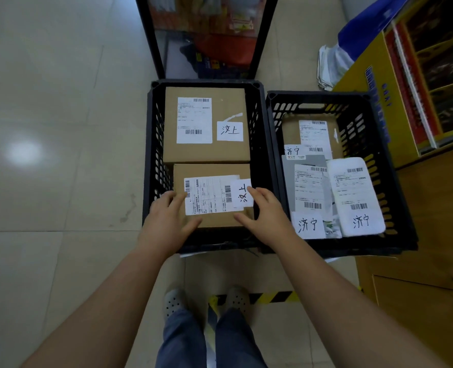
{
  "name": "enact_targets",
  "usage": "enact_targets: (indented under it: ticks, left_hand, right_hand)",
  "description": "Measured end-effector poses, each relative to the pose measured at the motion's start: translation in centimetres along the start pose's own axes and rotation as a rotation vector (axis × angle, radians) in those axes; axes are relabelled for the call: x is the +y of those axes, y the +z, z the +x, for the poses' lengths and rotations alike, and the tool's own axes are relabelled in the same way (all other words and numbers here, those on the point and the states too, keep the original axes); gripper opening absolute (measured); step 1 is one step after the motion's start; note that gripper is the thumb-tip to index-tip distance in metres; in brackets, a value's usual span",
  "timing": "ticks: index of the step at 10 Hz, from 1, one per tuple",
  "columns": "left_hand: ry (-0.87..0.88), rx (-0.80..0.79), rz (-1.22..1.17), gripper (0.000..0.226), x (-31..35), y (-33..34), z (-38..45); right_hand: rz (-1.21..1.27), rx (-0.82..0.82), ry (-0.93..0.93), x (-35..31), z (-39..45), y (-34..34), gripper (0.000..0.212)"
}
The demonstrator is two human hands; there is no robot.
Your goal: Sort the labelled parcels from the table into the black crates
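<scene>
Two cardboard boxes [206, 155] fill the left crate [151, 144]; floor leftward lies open

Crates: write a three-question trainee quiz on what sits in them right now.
1. True or false: the left crate holds two cardboard boxes.
2. Which crate holds the white pouch? A) left B) right
3. Fill in: both hands rest on the ____ box in the left crate.

Key: 1 true; 2 B, the right crate; 3 near. The far box is untouched.
</scene>
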State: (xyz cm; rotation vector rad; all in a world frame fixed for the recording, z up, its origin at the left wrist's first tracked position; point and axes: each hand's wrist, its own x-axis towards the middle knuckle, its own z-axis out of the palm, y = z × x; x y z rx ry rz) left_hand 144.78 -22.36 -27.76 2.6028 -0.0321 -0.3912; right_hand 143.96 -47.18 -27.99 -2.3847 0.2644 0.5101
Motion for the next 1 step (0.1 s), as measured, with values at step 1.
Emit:
enact_targets:
  ticks: [1]
  left_hand:
    - [0.133, 0.016, 0.033, 0.073, 1.59, -3.31, -0.98]
  right_hand:
    - [-0.081, 0.012, -0.132, -2.34, -1.94, -2.89, 0.079]
